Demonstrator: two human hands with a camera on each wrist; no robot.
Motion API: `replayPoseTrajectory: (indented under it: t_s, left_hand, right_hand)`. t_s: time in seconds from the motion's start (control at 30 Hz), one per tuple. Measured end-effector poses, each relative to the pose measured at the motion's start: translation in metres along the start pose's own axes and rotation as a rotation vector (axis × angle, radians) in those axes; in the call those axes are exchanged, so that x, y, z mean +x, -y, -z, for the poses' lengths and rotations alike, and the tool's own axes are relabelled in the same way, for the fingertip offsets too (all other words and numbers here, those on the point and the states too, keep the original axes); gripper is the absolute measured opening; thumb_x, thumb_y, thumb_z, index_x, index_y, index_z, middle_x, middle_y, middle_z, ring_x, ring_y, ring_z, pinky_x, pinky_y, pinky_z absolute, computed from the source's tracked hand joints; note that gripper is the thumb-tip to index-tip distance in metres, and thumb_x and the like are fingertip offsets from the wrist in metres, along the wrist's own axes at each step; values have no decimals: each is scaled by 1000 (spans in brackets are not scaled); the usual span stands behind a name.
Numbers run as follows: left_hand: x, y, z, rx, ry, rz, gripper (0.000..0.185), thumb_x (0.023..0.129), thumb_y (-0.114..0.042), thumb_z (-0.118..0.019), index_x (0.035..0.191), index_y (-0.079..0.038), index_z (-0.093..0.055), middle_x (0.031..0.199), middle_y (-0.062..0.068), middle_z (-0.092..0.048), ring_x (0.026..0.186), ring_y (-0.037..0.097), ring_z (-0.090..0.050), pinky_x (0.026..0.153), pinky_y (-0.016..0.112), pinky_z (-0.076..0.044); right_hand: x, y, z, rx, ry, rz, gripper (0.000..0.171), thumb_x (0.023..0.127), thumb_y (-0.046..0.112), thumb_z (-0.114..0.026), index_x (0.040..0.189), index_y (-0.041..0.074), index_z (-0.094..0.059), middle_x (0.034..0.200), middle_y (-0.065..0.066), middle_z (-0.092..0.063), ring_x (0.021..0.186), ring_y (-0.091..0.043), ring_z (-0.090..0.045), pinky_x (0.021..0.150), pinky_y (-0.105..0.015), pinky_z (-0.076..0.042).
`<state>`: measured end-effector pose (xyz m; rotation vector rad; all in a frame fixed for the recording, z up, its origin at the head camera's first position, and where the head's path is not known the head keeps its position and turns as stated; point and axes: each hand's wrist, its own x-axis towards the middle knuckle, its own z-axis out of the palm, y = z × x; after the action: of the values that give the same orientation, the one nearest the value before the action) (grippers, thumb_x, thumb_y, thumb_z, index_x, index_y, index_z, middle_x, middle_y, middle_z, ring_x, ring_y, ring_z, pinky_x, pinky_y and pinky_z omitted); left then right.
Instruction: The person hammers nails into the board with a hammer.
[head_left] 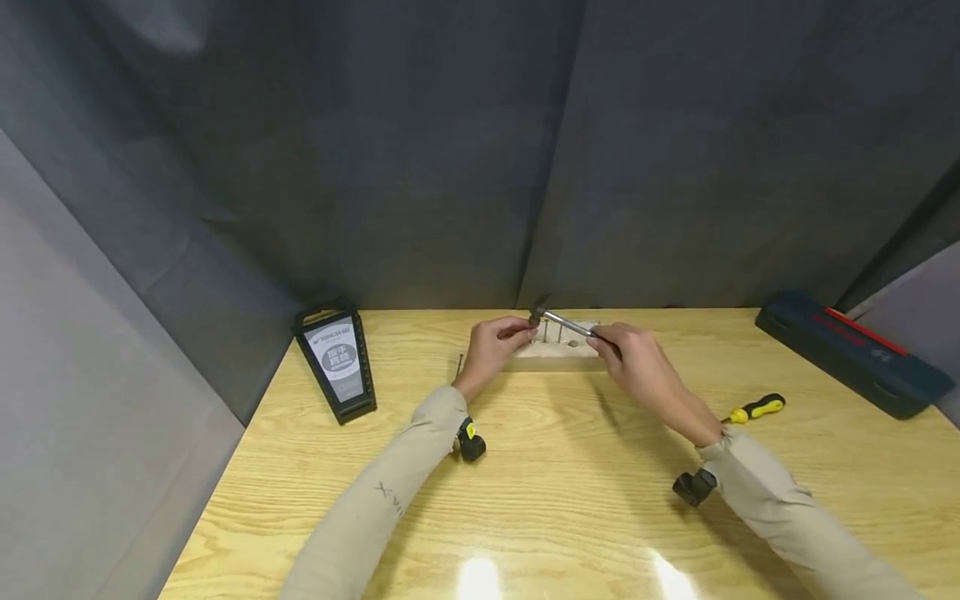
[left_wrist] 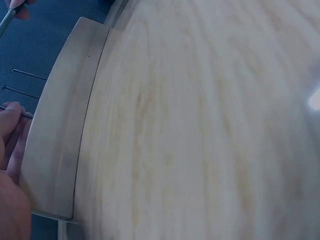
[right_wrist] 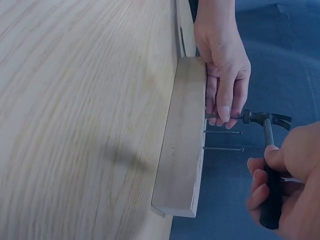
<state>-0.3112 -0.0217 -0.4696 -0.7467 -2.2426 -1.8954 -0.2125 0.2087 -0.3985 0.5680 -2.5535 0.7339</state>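
A pale wood block (head_left: 555, 357) (right_wrist: 182, 150) (left_wrist: 55, 145) lies at the far middle of the table, with three thin nails (right_wrist: 222, 132) standing in its top. My left hand (head_left: 497, 342) (right_wrist: 225, 65) pinches the leftmost nail (right_wrist: 212, 116) upright with thumb and fingers. My right hand (head_left: 637, 362) (right_wrist: 285, 185) grips the handle of a small hammer (head_left: 566, 323) (right_wrist: 265, 122). The hammer's head (head_left: 536, 317) sits right at the top of the pinched nail. In the left wrist view only my fingertips (left_wrist: 12, 117) and the nails (left_wrist: 27, 75) show beside the block.
The light wooden table (head_left: 570, 492) is backed by dark grey curtains. A black tool-set stand (head_left: 337, 360) stands at the left, a yellow-handled screwdriver (head_left: 756, 409) lies to the right, and a dark blue case (head_left: 851, 350) sits at the far right corner.
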Motion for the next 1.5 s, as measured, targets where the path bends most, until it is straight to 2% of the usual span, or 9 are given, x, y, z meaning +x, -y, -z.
replayPoseTrajectory:
  t_s: [0.17, 0.3, 0.43, 0.57, 0.8, 1.03, 1.33, 1.43, 1.5]
  left_hand:
    - [0, 2, -2, 4, 0, -7, 16, 94, -5, -78, 109, -1, -80, 109, 14, -80, 98, 26, -77, 84, 24, -62]
    - [0, 1, -2, 0, 3, -5, 16, 95, -7, -78, 109, 0, -79, 111, 14, -79, 98, 23, -77, 85, 24, -62]
    - [0, 0, 0, -35, 15, 12, 18, 95, -8, -77, 112, -2, -79, 113, 13, -79, 100, 21, -77, 87, 26, -62]
    - [2, 0, 1, -57, 26, 35, 21, 96, -10, -78, 116, -3, -78, 115, 11, -79, 103, 20, -76, 89, 27, -62]
    - [5, -2, 2, -9, 17, 83, 22, 94, -12, -80, 114, -3, -79, 111, 11, -80, 96, 15, -76, 86, 24, -61]
    - [3, -4, 6, -40, 35, 108, 23, 94, -9, -79, 116, -3, -77, 113, 12, -79, 98, 17, -75, 90, 26, -61]
    - [3, -4, 4, -39, 22, 110, 22, 92, -4, -80, 113, 2, -77, 110, 16, -78, 94, 18, -75, 83, 22, -61]
    - [4, -3, 4, -50, 21, 97, 22, 93, -4, -79, 114, 1, -77, 111, 16, -78, 95, 20, -75, 84, 24, -61]
    - [4, -1, 3, -54, 21, 89, 22, 94, -4, -79, 115, 0, -77, 111, 15, -78, 96, 19, -75, 85, 25, -61]
  right_hand:
    - [4, 3, 3, 9, 32, -19, 16, 105, 7, -64, 106, -3, -75, 75, -7, -60, 57, -12, -44, 50, -24, -36]
    - [12, 11, 18, 11, 38, 9, 16, 106, 7, -63, 105, -4, -75, 74, -7, -58, 56, -12, -43, 49, -25, -35]
    - [21, 20, 33, 29, -83, 77, 16, 103, 3, -65, 109, -8, -75, 76, -11, -62, 57, -13, -43, 50, -23, -34]
    - [21, 18, 28, 65, -179, 82, 17, 103, 2, -65, 112, -9, -74, 81, -14, -66, 60, -14, -46, 51, -22, -35]
    - [10, 12, 13, -8, 44, -16, 17, 106, 6, -61, 106, -4, -74, 78, -9, -64, 57, -12, -45, 50, -25, -36]
    - [17, 14, 21, 47, -41, -5, 19, 108, 7, -58, 103, -4, -72, 78, -12, -64, 55, -13, -45, 49, -26, -37]
    - [10, 4, 5, 23, 88, -50, 19, 108, 10, -58, 95, 5, -71, 71, -5, -58, 53, -13, -41, 50, -27, -34]
    - [16, 10, 12, 39, 55, -22, 19, 108, 8, -58, 98, 0, -73, 72, -5, -59, 52, -12, -42, 48, -26, -35]
    - [23, 15, 19, 57, -13, 24, 18, 107, 5, -60, 101, -4, -74, 73, -9, -63, 53, -11, -45, 49, -24, -37]
